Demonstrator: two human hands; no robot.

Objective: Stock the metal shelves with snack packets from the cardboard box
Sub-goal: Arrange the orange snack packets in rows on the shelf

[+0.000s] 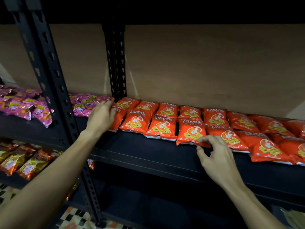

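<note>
The step in hand looks like tidying: orange snack packets already lie in two rows between and beyond both hands on the metal shelf. The left hand rests on the end packet, just right of the pink packets; its fingers are loosely bent, and whether they pinch it I cannot tell. The right hand is half curled, its fingertips touching the near edge of a front-row packet, thumb just below and apart, nothing clamped. Next probably calls for nudging the rows straight, then fetching more. The cardboard box is not clearly visible.
</note>
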